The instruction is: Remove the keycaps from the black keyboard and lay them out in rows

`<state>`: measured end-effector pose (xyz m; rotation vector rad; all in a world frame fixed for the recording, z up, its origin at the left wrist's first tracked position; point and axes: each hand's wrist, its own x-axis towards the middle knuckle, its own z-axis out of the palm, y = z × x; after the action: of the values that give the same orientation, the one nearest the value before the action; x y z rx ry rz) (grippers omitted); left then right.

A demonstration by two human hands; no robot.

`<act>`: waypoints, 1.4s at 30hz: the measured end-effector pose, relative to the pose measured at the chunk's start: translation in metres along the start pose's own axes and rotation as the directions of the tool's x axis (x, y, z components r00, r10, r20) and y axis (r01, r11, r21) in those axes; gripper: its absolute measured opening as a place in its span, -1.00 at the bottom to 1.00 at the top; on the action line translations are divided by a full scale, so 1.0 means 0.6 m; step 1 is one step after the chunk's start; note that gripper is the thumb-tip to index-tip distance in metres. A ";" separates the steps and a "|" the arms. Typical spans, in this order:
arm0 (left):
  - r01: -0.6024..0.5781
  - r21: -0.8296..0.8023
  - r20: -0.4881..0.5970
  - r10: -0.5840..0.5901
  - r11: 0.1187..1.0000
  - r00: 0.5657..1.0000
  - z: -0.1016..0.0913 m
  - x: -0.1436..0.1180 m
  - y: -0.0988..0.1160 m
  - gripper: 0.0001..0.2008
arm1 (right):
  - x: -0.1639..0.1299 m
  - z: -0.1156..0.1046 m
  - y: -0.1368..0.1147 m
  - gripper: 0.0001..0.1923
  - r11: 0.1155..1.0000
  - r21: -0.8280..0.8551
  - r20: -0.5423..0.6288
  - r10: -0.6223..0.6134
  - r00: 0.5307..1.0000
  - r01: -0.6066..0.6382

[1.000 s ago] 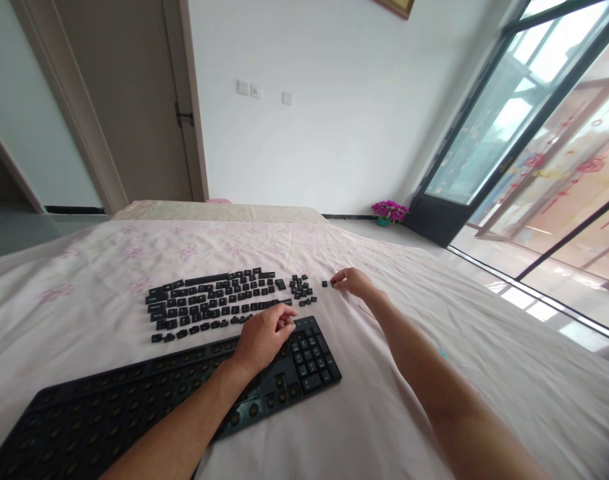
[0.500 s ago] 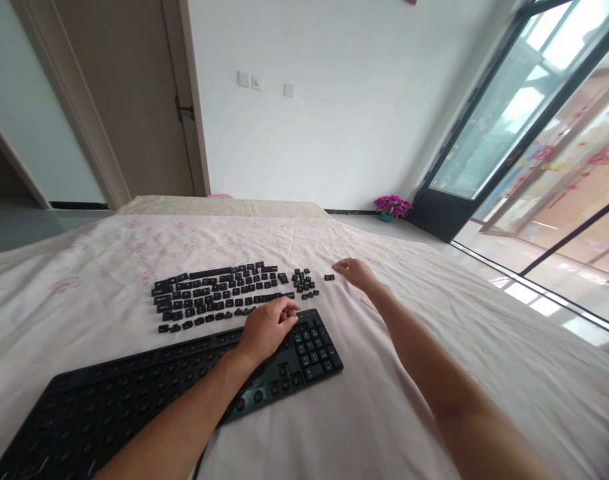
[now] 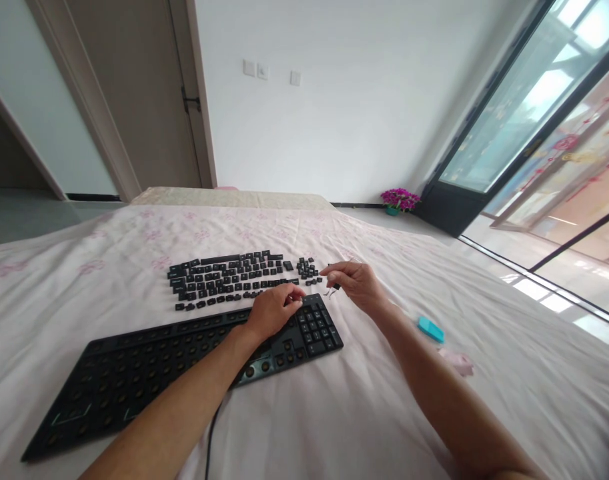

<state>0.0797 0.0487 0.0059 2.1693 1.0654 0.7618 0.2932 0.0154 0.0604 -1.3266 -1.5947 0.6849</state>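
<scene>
A: What lies at the left?

B: A black keyboard (image 3: 184,360) on a pale sheet (image 3: 59,280), loose keycaps (image 3: 229,280) laid in rows beyond it.

A: And the hands?

B: The left hand (image 3: 271,313) rests curled on the keyboard's number pad. Just right, the right hand (image 3: 357,283) pinches one small keycap (image 3: 335,286) between its fingertips.

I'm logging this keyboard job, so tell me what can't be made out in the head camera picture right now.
- Legends on the loose keycaps: too small to read.
- What the right hand pinches: a small dark piece with thin wire, too small to identify.
- Keyboard top edge by the number pad: covered by the left hand, so its fingers' contact is hidden.
- Teal object and pink object: too small to name.
</scene>
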 end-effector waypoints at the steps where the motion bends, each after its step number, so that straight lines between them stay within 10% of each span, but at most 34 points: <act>1: -0.005 0.003 0.000 0.005 1.000 1.000 0.000 0.000 0.000 -0.80 | -0.001 0.006 0.001 -0.65 0.998 0.060 0.010 0.009 1.000 -0.009; 8: -0.022 0.015 -0.002 0.022 1.000 1.000 0.003 0.001 -0.004 -0.79 | -0.002 0.029 -0.005 -0.56 0.987 0.154 0.128 -0.063 0.990 0.043; 42: -0.115 0.274 0.023 0.114 0.955 0.993 0.042 0.020 0.022 -0.84 | -0.033 0.087 0.023 -0.43 0.993 0.113 -0.063 -0.010 0.998 0.017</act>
<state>0.1101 0.0452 0.0017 2.4852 1.1045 0.6901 0.2525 0.0075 0.0207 -1.2416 -1.4921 0.7090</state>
